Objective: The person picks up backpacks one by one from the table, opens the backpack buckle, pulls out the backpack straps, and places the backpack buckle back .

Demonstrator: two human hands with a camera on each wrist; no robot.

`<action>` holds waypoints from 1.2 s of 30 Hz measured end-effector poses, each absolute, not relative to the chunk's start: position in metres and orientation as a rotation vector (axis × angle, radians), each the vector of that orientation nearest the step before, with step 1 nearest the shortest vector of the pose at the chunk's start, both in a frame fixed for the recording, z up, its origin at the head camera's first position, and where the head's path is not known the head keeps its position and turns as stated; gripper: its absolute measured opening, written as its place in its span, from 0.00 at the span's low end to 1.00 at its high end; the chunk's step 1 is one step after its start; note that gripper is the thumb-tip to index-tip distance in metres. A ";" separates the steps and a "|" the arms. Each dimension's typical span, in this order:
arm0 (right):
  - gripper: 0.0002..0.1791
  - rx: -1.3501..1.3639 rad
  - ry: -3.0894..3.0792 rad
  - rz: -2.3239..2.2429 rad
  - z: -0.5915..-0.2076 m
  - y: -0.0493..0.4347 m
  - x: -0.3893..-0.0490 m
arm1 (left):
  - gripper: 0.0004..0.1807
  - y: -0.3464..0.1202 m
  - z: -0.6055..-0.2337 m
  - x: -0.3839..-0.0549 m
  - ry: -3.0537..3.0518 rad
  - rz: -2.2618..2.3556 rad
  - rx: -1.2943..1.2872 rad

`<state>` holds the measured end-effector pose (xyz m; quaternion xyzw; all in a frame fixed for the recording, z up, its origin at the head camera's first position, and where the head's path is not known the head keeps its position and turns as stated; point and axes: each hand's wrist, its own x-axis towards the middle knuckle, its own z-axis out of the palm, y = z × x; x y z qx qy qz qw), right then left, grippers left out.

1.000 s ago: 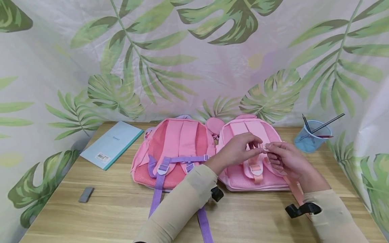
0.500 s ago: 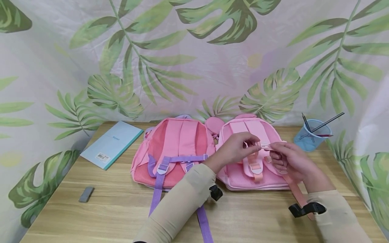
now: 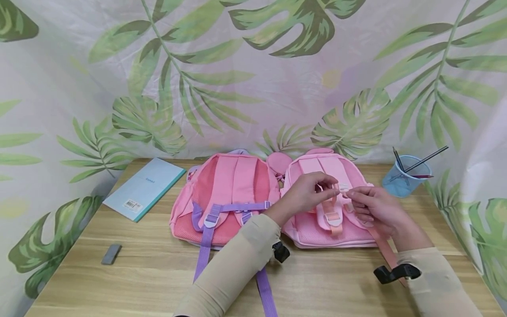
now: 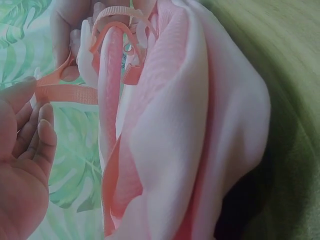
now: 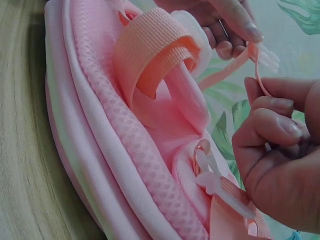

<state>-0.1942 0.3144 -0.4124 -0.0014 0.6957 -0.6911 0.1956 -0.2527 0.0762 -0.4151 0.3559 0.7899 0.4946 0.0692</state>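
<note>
A light pink backpack [image 3: 348, 240] with peach straps lies on the table, its shoulder-strap side up. Over it, my left hand [image 3: 305, 193] pinches a small white plastic buckle [image 5: 268, 59] threaded on a narrow peach strap [image 4: 67, 93]. Close on its right, my right hand [image 3: 378, 209] pinches the thin end of that strap between thumb and forefinger, other fingers curled. Fingertips partly cover the buckle in both wrist views. A white adjuster [image 3: 333, 220] with a peach webbing loop sits on the shoulder strap below the hands.
Left of it lies a second pink backpack [image 3: 225, 185] with purple straps [image 3: 206, 255], two hanging toward the front edge. A blue notebook [image 3: 144, 189] and a grey eraser-like block [image 3: 111, 254] are at left. A blue pen cup [image 3: 405, 180] with pencils stands at right.
My right hand moved slightly right from my left hand, drawing out the strap end, then came back a little left. The left hand stays almost in place.
</note>
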 end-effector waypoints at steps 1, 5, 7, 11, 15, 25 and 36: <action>0.13 0.000 1.948 -1.941 -0.413 0.314 -0.195 | 0.14 0.076 -0.415 -0.253 2.374 1.493 1.069; 0.13 -0.018 1.910 -1.973 -0.414 0.310 -0.195 | 0.15 0.076 -0.414 -0.252 2.358 1.509 1.060; 0.14 -0.039 1.877 -2.004 -0.415 0.308 -0.195 | 0.15 0.076 -0.414 -0.252 2.351 1.514 1.057; 0.16 -0.067 1.824 -2.066 -0.416 0.303 -0.195 | 0.15 0.076 -0.414 -0.252 2.341 1.515 1.051; 0.17 -0.052 1.817 -2.092 -0.415 0.301 -0.195 | 0.14 0.076 -0.414 -0.251 2.339 1.504 1.050; 0.16 -0.014 1.740 -2.069 -0.410 0.303 -0.193 | 0.11 0.077 -0.419 -0.252 2.369 1.516 1.063; 0.15 0.022 1.659 -2.094 -0.413 0.308 -0.194 | 0.12 0.075 -0.418 -0.253 2.346 1.558 1.040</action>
